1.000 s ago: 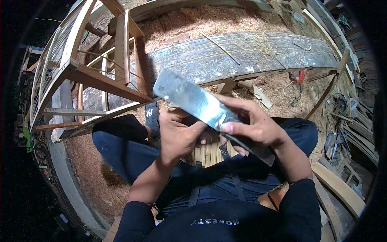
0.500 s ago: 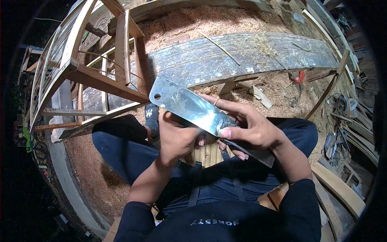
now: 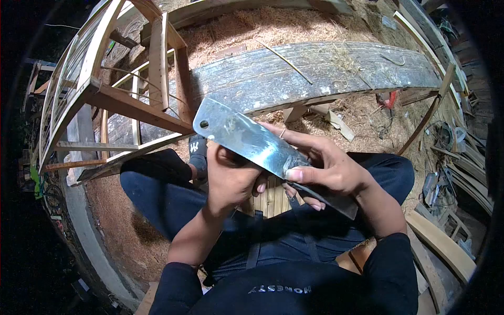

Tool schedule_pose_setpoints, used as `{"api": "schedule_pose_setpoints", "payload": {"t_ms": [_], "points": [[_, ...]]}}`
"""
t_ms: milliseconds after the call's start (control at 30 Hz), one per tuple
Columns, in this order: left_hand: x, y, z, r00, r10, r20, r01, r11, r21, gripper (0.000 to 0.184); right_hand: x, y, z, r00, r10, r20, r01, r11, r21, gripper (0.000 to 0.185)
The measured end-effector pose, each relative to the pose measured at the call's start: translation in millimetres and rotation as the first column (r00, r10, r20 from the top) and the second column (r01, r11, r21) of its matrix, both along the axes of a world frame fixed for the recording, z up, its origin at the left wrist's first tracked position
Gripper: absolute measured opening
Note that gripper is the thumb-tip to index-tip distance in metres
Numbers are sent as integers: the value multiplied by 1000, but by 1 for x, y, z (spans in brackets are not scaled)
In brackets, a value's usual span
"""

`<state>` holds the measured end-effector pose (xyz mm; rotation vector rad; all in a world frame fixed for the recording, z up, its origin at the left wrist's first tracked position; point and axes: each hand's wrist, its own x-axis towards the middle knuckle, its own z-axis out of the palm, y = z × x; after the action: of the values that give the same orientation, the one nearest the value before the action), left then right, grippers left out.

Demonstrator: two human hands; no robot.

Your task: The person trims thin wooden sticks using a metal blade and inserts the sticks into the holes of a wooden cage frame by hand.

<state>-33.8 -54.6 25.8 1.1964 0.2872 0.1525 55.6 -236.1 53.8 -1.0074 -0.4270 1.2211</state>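
A broad metal cleaver (image 3: 239, 134) with a round hole near its far-left corner lies slantwise above my lap. My right hand (image 3: 333, 165) is closed round its darker, narrowing part, thumb on top and fingers underneath. A dark flat end (image 3: 344, 205) sticks out below that hand, toward the lower right. My left hand (image 3: 228, 176) is curled closed under the blade's near edge, touching or almost touching it. Its fingers are partly behind the blade, so whatever they hold is hidden.
A wooden chair-like frame (image 3: 142, 107) stands at left. Ahead lies a worn plank (image 3: 231, 79) with a thin stick (image 3: 283, 60) on it. Shavings (image 3: 220, 31) cover the floor. A red-handled tool (image 3: 389, 100) and curved wooden strips (image 3: 441, 247) are at right.
The blade has shifted very slightly up and left, its bright reflection fading. My left hand looks sharper, with its thumb a little lower. My right hand keeps its hold.
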Motion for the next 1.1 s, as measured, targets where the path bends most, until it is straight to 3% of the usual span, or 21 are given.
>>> {"api": "schedule_pose_setpoints", "payload": {"t_ms": [67,167,200,333,400,433,600,833,1033,1100], "points": [[0,0,1,999,23,36,-24,999,45,20,-2,-1,-6,1000,-13,19,14,999,-43,69],[-1,5,3,991,-107,-78,100,991,-87,9,1,-4,-2,997,-66,30,68,993,-97,67],[-1,8,5,981,-140,-134,142,990,-2,11,4,-6,0,994,-107,21,109,988,-109,67],[3,7,20,980,-101,-172,112,992,51,17,15,-15,-10,944,-320,-74,321,947,-3,62],[5,8,14,975,-134,-176,117,988,-101,18,17,-15,-19,931,-341,-131,347,938,24,58],[5,9,14,975,-134,-176,118,988,-100,18,18,-15,-22,908,-374,-189,389,920,52,54],[5,10,14,965,-174,-197,150,980,-127,21,23,-15,-24,881,-397,-258,439,889,128,42],[5,11,10,969,-176,-172,155,980,-129,25,24,-14,-26,875,-397,-276,443,887,131,41],[8,3,17,979,-93,-178,74,991,-111,33,25,-16,-26,891,-386,-239,427,892,149,39],[8,5,19,979,-105,-177,94,993,-71,32,28,-16,-20,890,-430,-150,447,888,109,38]]}}
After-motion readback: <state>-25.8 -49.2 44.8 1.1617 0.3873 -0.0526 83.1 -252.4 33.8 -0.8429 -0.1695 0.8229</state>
